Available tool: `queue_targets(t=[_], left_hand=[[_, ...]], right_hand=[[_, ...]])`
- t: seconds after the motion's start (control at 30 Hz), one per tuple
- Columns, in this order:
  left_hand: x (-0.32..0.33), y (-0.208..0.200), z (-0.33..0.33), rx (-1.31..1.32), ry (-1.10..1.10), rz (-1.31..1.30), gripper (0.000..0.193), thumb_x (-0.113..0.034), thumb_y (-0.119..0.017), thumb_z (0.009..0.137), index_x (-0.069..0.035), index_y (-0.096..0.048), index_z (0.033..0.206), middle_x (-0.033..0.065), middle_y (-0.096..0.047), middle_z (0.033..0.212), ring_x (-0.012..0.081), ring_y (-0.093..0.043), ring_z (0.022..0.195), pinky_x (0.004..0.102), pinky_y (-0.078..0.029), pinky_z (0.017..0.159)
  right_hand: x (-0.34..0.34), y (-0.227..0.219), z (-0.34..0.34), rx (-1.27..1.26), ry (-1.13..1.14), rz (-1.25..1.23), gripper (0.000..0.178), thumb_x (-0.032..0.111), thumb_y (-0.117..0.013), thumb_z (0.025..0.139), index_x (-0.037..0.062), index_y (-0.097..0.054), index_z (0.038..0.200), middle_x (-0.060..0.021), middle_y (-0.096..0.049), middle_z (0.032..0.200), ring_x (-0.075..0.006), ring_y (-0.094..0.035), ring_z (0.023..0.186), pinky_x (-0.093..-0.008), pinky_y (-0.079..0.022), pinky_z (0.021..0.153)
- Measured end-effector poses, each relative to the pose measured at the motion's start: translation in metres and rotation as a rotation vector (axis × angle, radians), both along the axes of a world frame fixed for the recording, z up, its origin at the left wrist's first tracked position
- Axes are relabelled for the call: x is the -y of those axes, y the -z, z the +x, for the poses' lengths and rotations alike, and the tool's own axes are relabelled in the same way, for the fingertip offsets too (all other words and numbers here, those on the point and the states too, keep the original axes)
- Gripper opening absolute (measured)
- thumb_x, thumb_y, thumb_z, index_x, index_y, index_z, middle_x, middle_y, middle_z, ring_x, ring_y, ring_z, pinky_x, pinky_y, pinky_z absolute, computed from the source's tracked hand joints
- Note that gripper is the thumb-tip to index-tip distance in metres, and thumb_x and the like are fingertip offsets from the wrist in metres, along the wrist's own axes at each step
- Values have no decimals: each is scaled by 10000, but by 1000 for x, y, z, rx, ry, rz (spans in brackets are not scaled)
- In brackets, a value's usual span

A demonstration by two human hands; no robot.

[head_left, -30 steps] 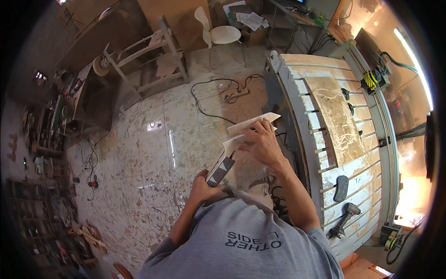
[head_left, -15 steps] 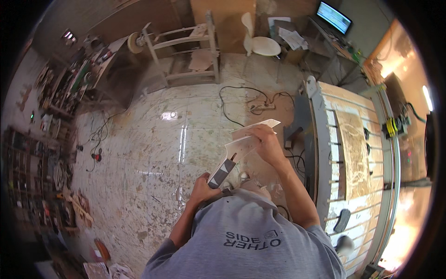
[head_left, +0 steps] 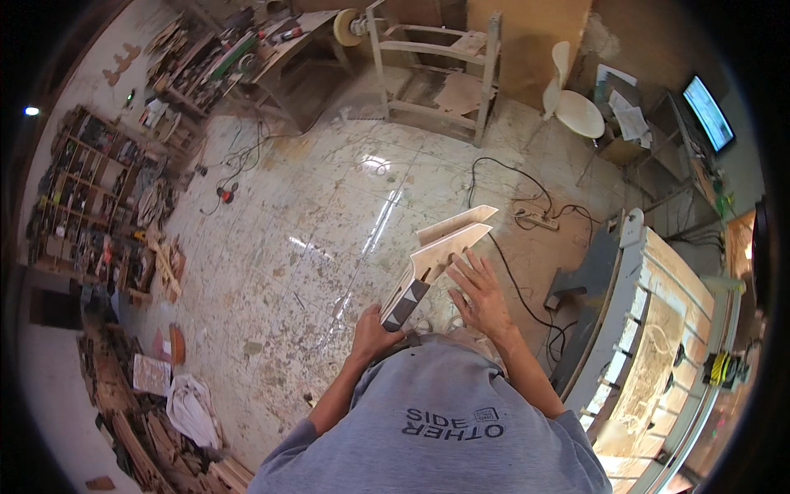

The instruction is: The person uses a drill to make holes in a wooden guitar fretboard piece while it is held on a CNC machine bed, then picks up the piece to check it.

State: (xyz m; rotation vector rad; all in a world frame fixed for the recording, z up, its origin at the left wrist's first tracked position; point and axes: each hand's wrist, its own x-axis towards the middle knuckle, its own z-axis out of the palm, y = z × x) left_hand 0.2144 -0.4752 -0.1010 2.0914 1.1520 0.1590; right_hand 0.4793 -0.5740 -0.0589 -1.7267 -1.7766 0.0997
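I hold a pale wooden piece in front of my body. It has two thin boards side by side, pointed at the far end, and a dark grey panel with lighter triangles near my grip. My left hand is closed around its near end, below the grey panel. My right hand is open with its fingers spread, beside the right-hand board. Its fingertips are at the lower edge of that board; whether they touch it I cannot tell.
To the right stands a slatted machine bed with a carved board on it. Black cables and a power strip lie on the floor. A wooden frame and a white chair stand at the back. Scrap wood is piled at lower left.
My right hand has let go of the far end of the wooden piece and come back toward me, fingers spread. My left hand keeps its grip. The view has turned to the left.
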Motion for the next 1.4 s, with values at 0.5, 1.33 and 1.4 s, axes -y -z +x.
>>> queue_targets(t=[0.5, 1.33, 1.4], left_hand=[[-23, -10, -7, -35, -223, 73, 441, -319, -817, 650, -23, -747, 970, 207, -598, 925, 383, -579, 899, 455, -490, 815], [-253, 9, -119, 190, -330, -333, 507, -252, -807, 587, 29, -666, 985, 127, -671, 841, 210, -630, 781, 349, -511, 726], [-260, 1, -114, 173, -373, -395, 505, -241, -808, 591, 25, -666, 996, 115, -672, 857, 187, -621, 783, 336, -506, 731]], right_hand=[[-152, -7, -32, -207, -159, 69, 348, 191, -792, 757, 48, -665, 1047, -122, -611, 1122, -316, -546, 1100, -489, -371, 1081], [-415, -30, -67, -149, -144, 79, 102, 87, -669, 857, 50, -714, 941, -99, -681, 924, -302, -627, 925, -476, -408, 1050], [-431, -34, -65, -155, -194, 83, 96, 84, -672, 854, 46, -715, 931, -103, -680, 914, -306, -624, 915, -467, -420, 1027]])
